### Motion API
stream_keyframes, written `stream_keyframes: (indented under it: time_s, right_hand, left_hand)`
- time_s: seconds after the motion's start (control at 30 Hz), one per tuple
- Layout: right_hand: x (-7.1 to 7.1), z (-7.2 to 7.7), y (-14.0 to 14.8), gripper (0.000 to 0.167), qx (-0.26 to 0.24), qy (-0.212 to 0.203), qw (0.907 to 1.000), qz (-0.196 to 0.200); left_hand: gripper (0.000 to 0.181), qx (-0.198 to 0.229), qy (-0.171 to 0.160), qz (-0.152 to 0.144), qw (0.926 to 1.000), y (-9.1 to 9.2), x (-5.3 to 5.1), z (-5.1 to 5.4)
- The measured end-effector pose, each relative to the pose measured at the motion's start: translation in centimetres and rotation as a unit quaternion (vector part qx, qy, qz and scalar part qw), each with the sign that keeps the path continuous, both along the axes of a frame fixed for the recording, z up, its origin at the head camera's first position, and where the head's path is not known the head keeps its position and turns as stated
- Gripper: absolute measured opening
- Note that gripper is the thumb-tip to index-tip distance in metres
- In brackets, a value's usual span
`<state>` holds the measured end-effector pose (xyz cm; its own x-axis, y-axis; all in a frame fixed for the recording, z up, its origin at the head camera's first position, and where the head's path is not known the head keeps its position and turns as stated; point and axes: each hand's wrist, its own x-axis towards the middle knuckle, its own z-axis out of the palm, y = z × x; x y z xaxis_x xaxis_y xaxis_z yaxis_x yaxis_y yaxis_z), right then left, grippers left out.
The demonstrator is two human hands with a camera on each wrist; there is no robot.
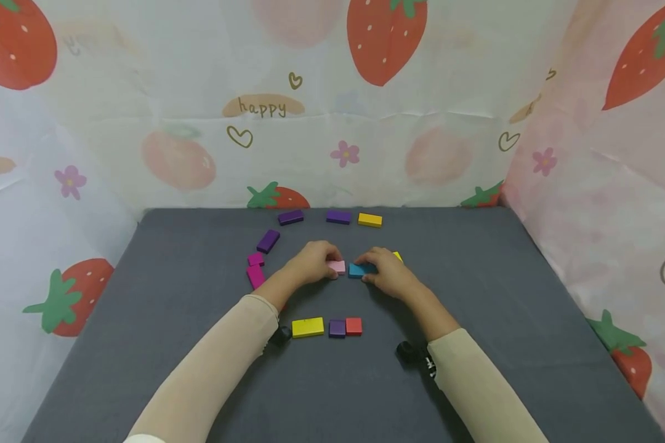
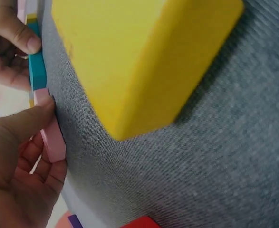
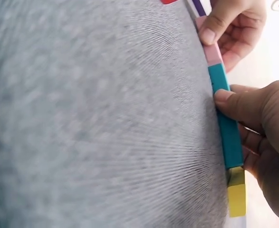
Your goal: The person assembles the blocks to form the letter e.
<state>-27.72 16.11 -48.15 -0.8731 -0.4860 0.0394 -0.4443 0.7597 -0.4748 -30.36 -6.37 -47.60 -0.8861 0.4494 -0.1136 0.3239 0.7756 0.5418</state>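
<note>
Pink blk (image 1: 338,267) & blue blk (image 1: 359,271) sit mid-table, end to end, long axes running L–R, approx parallel to the back edge; head view shows a thin gap btwn their facing ends, wrist views look closer, can't tell if they touch. L hand (image 1: 313,263) pinches the pink blk, thumb on near side, fingers curled behind, opened only as wide as the blk. R hand (image 1: 390,274) grips the blue blk same way, thumb vs. fingers, spread just a blk's thickness. A yellow piece (image 1: 398,256) peeks out just behind R hand, mostly hidden. Grey cloth (image 1: 476,394) stretches btwn the pair & the front row: yellow bar (image 1: 307,328) lying L–R, w/ small purple blk (image 1: 337,328) & red blk (image 1: 354,326) side by side to its R. On the L, magenta bar (image 1: 256,277) slants toward L forearm, small magenta blk (image 1: 256,259) at its far end, then diagonal purple bar (image 1: 268,240). Along the back edge: two more purple bars (image 1: 338,217) & a yellow-orange bar (image 1: 370,220), close to the edge. More cloth runs out to the R edge. Blks = smooth, solid-colour, straight-sided oblongs; cloth = fine woven weave; sleeves (image 1: 210,363) beige; backdrop (image 1: 321,55) = creased sheet w/ strawberry print.
</note>
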Motion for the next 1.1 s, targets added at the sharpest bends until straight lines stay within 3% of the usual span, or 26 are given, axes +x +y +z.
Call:
stream_keyframes:
  time_s: [0.2, 0.43, 0.77, 1.1]
  right_hand:
    - [-0.5, 0.5, -0.2, 0.033, 0.001, -0.010, 0.9999, 0.000]
    - [-1.1, 1.3, -0.7, 0.034, 0.020, -0.006, 0.9998, -0.001]
    - [-1.4, 0.9, -1.2, 0.033, 0.026, -0.015, 0.9995, 0.006]
    - [-1.5, 0.7, -1.4, 0.032, 0.012, -0.023, 0.9997, -0.001]
  left_hand:
    - [0.028, -0.002, 0.008, 0.016, 0.9998, 0.4, 0.2, 0.2]
    - [0.029, 0.037, 0.006, 0.035, 0.9987, 0.3, 0.3, -0.3]
    - [0.029, 0.047, 0.000, 0.034, 0.9983, 0.2, 0.5, -0.3]
    - [0.032, 0.029, 0.001, 0.028, 0.9992, 0.1, 0.0, -0.4]
